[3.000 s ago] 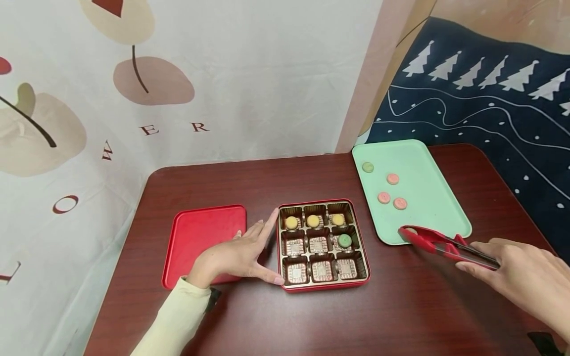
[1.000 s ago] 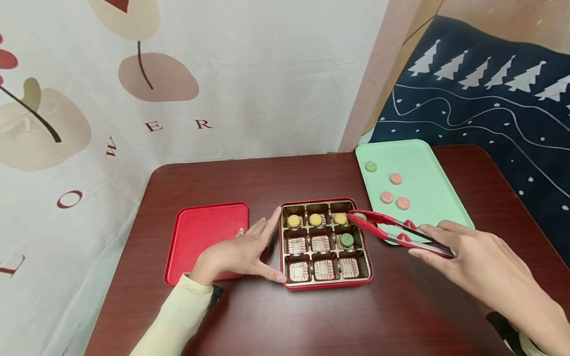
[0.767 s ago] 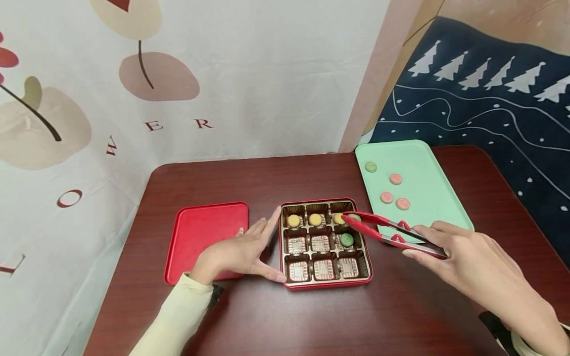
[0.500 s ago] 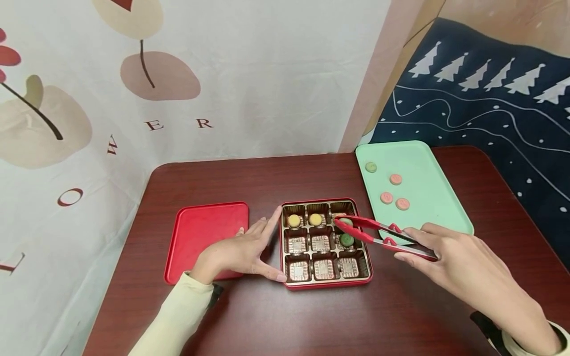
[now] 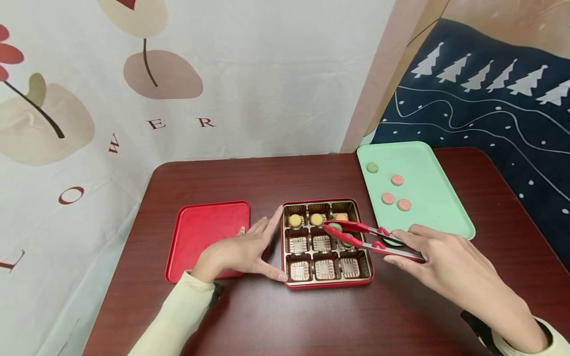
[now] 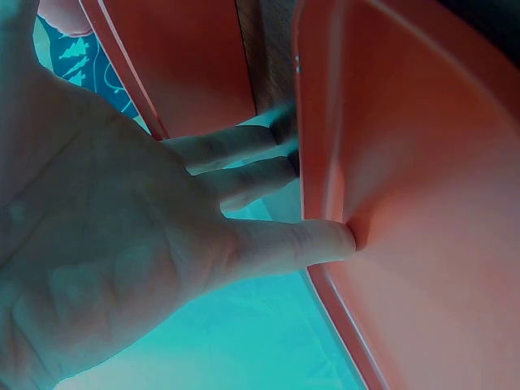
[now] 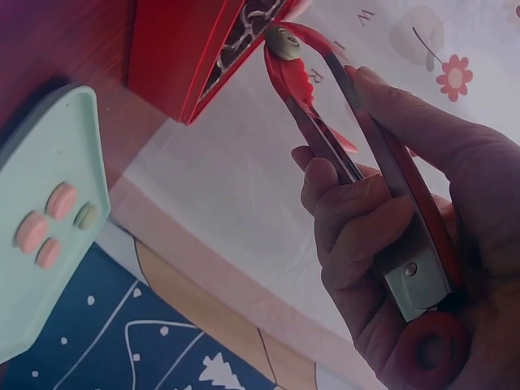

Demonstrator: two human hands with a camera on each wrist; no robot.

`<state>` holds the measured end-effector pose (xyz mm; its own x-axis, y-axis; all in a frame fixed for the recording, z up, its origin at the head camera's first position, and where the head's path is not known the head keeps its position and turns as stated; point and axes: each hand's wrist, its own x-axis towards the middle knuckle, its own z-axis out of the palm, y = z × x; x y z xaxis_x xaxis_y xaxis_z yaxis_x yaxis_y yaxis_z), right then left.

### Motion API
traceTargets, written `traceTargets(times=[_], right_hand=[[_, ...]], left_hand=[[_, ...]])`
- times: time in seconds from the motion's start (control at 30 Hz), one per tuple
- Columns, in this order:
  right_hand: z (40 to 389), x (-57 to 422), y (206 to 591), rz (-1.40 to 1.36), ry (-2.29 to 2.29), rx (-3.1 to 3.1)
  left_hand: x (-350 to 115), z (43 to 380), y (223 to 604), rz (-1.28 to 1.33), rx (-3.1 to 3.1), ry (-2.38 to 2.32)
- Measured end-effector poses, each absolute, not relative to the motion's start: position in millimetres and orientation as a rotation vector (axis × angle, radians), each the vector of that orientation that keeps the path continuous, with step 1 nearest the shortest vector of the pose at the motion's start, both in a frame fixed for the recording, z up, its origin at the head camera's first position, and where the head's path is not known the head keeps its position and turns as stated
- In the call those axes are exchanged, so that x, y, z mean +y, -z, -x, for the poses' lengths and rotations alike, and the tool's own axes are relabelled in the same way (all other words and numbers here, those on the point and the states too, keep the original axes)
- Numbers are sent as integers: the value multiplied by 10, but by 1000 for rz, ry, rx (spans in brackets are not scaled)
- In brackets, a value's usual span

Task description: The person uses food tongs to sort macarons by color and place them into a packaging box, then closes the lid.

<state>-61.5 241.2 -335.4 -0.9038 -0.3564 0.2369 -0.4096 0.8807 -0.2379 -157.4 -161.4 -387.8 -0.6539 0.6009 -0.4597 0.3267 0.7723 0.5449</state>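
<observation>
My right hand grips red-tipped metal tongs, which pinch a round green disc like a small macaron. The tongs' tips hang over the nine-compartment red box, around the divider between its back and middle rows. Yellow discs sit in all three back compartments; the right one is partly covered by the tongs. Another green disc lies in the middle row's right compartment, also partly behind them. With fingers spread, my left hand rests along the box's left side, its little finger on the red lid.
A mint-green tray stands at the back right, bearing three pink discs and one green disc. The lid lies flat left of the box. A fabric-covered wall closes off the table's back edge.
The tongs have picked the green disc off the tray's near edge and carried it left over the box, past the back right compartment. My left hand stays at the box's side.
</observation>
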Motion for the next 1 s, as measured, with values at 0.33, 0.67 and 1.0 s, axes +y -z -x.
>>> traceTargets(times=[0.33,0.67,1.0], right_hand=[[614,2338,3402,-641,-441,-2862],[619,2317,3461,-667,-446,-2854],[621,2294,3481,-679,-441,-2828]], left_hand=[[-1613,1581,3878,-695,2321,-559],[-1614,1577,3883,-695,2324,-568],[-1624,1569,3890,-696,2327,-568]])
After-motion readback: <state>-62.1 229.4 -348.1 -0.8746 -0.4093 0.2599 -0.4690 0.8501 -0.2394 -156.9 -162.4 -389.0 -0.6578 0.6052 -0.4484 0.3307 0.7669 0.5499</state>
